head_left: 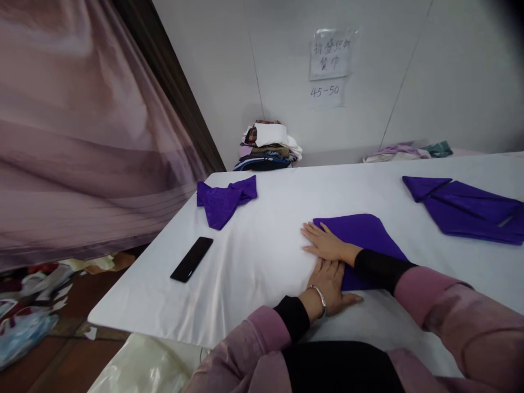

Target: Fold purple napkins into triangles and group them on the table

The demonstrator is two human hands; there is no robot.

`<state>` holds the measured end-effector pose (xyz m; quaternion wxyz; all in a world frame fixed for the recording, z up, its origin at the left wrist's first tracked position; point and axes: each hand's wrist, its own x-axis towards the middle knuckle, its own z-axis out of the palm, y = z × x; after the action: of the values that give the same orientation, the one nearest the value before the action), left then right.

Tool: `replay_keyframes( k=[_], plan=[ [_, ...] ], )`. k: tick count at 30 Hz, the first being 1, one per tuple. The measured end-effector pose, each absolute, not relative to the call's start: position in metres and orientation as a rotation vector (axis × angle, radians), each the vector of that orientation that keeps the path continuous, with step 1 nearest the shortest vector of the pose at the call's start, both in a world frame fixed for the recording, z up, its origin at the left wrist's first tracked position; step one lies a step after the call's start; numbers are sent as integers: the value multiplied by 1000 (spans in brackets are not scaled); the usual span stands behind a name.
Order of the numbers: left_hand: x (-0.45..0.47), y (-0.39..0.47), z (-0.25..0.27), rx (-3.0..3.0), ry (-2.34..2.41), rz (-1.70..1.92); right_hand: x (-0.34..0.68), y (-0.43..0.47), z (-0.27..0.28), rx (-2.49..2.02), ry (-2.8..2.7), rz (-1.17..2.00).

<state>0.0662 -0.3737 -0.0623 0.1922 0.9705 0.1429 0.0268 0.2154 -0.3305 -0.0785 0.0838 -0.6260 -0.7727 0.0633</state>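
Napkin [362, 230] of smooth, seemingly matt cloth

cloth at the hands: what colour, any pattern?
The cloth is deep bluish purple, with no pattern visible; the head view shows it best.

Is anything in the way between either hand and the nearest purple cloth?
Nothing visible: the right hand and left hand both lie at the left edge of the cloth. The phone lies apart, further left.
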Motion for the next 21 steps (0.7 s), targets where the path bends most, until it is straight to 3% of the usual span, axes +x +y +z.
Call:
replay_keyframes(
  k=[21],
  plan=[
    [63, -377, -58, 2729, 377, 12, 249, -223, -88, -2168, -2089, -23]
  ],
)
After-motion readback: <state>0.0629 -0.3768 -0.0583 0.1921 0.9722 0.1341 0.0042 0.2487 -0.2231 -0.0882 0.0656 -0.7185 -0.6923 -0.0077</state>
